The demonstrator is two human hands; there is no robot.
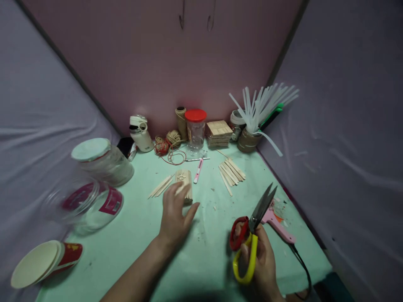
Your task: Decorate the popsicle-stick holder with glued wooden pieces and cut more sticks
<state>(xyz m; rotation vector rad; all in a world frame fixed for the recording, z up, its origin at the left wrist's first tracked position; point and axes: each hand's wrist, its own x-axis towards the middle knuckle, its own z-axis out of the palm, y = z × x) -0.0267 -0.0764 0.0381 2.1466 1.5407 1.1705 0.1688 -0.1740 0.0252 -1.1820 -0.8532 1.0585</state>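
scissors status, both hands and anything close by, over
Right hand gripping scissors, blade tips apart. Left hand open over small wooden piece, contact unclear. Pink glue gun near right hand, partly hidden behind scissors.

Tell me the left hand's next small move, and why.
Perhaps close the left hand on the small, flower-topped pale wooden block: its spread fingers overlap the block in view, apparently without gripping, while the right hand holds the red-and-yellow-handled metal scissors.

Stacked paper cups (pixel 47 264) — red-lidded jar (pixel 195 133) farther back.
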